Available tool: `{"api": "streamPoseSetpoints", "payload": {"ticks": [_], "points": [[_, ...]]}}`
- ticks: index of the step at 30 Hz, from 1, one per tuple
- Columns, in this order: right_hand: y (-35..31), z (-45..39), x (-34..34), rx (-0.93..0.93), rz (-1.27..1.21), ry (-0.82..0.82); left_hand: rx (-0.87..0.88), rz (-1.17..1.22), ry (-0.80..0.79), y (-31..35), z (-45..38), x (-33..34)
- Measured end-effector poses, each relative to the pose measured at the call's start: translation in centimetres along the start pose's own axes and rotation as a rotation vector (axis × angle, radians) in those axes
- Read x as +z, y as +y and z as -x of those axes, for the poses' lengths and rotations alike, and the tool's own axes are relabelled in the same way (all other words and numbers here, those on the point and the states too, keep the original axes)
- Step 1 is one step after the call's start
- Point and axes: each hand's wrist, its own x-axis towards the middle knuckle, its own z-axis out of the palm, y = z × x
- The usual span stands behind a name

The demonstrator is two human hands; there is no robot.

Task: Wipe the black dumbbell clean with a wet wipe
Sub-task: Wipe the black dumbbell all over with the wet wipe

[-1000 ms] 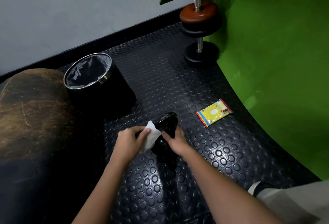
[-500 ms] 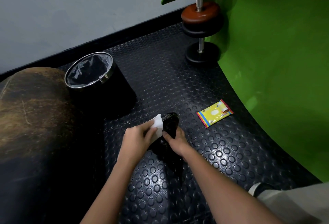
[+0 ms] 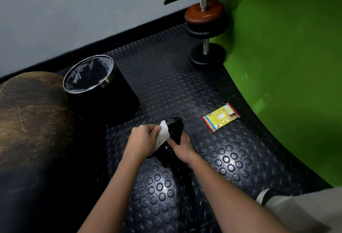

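Black dumbbell [image 3: 174,131] stands tilted on the studded rubber floor [image 3: 222,158], near centre, between both hands; left hand [image 3: 143,138] presses a white wet wipe [image 3: 162,135] against the left side of its upper head, grip clenched on the wipe; right hand [image 3: 182,148] clasps the dumbbell lower down, grip closed around the dark body; wipe packet [image 3: 221,117], yellow, lies flat to the right, apart from the hands; black bin [image 3: 103,92] with a clear liner stands behind on the left; a second dumbbell [image 3: 205,29] stands upright against the green wall [image 3: 286,57].
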Motion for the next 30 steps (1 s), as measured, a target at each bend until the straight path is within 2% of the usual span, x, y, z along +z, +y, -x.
{"api": "streamPoseSetpoints", "payload": {"ticks": [7,17,24,30], "points": [[0.0,0.0,-0.1,0.004,-0.003,-0.007,0.166,-0.044,0.077,0.0,1.8,0.0],[-0.3,-0.2,0.2,0.017,0.037,0.008,0.105,-0.074,0.089,-2.2,2.9,-0.3],[-0.1,0.2,0.0,0.0,-0.007,-0.014,0.137,-0.181,0.016,0.7,0.1,1.0],[-0.1,0.2,-0.1,-0.002,-0.018,-0.015,0.137,-0.138,0.02,1.0,0.0,1.0]]}}
